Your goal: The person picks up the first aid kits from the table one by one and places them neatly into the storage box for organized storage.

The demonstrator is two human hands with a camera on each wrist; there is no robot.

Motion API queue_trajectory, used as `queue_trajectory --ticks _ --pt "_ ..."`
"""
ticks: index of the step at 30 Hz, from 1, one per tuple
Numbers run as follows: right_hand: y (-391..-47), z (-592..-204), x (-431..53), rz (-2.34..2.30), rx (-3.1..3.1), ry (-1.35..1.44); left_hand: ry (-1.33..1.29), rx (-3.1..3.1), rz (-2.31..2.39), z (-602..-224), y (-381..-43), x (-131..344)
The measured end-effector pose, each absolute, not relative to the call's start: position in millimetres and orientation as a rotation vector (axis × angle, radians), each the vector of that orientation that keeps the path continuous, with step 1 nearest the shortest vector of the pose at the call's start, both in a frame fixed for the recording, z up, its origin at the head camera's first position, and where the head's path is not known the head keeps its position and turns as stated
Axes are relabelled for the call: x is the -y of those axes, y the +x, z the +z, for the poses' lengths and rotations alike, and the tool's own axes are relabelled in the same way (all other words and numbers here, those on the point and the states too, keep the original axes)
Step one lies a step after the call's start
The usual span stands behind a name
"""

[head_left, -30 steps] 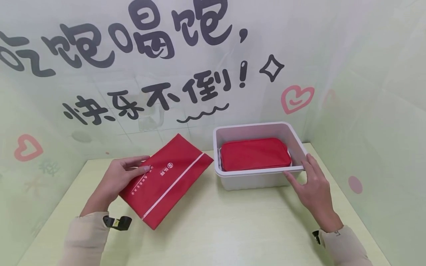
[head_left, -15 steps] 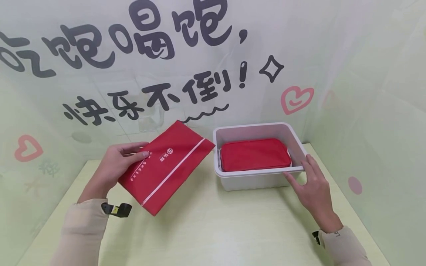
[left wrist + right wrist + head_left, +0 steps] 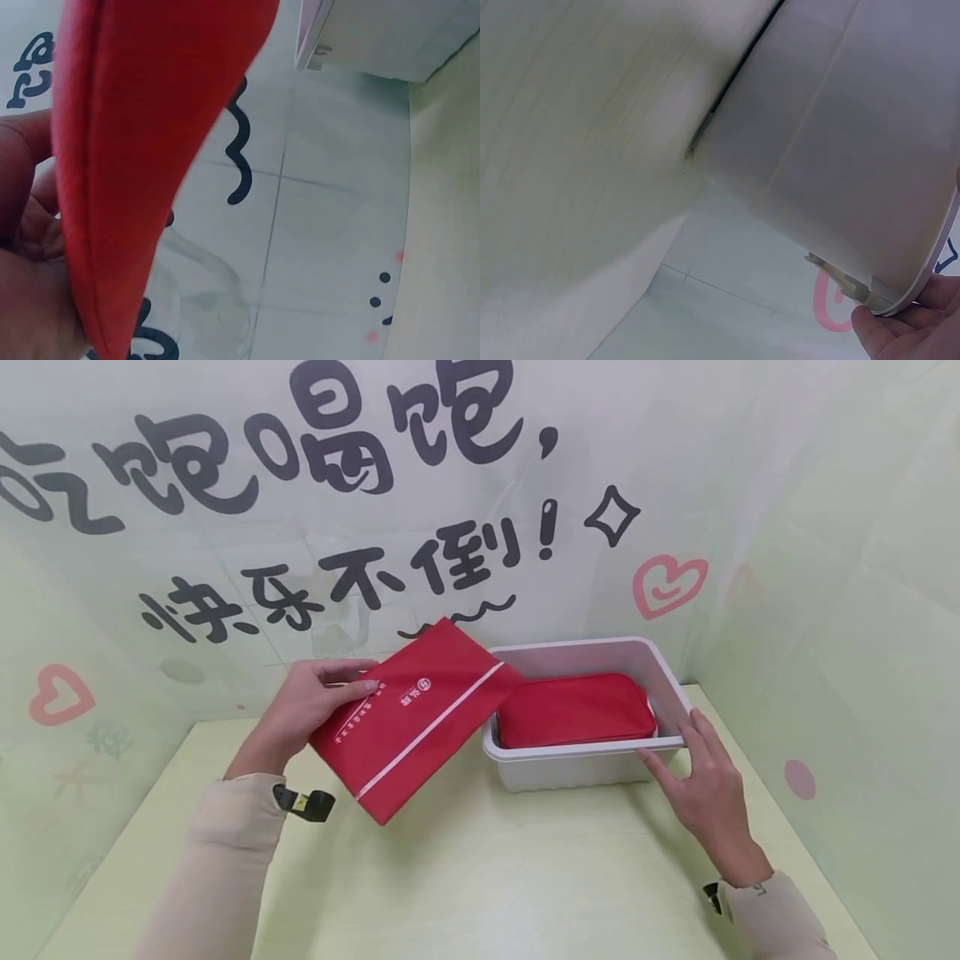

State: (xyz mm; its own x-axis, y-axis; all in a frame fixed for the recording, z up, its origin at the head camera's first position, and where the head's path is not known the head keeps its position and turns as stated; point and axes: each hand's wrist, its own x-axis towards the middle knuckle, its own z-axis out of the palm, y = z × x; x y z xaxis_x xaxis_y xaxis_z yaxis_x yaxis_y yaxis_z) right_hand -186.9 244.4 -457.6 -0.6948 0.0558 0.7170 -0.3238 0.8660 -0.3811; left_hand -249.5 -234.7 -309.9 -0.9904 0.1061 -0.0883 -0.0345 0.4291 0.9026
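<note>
My left hand [image 3: 307,706] pinches a flat red fabric pouch [image 3: 427,714] by its left edge, thumb on the front. The pouch bears white lettering and one white stripe, and is held tilted above the table. Its right corner overlaps the near-left rim of a white plastic bin [image 3: 577,774]. Seen edge-on in the left wrist view, the pouch [image 3: 142,135] hides part of the hand. Inside the bin lies another red case [image 3: 581,710] with rounded corners. My right hand [image 3: 708,789] grips the bin's right front corner, thumb at the front, as the right wrist view also shows.
The bin stands at the back right of a pale wooden table [image 3: 480,885], near the back wall [image 3: 450,585] with large dark lettering. Pale green side panels [image 3: 847,635] border the table left and right.
My left hand has lifted the red pouch and carried it right, so its corner now overlaps the bin. The right hand and the bin stay in place.
</note>
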Motion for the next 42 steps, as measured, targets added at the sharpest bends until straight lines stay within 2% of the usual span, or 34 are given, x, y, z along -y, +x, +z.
queue_trajectory --ticks 24,42 --pt "-188 -458 -245 0.627 2.267 0.202 0.171 -2.399 1.621 -308 -295 145" --pt "-187 -457 -245 0.616 2.259 0.204 0.257 -2.411 1.503 -306 -314 89"
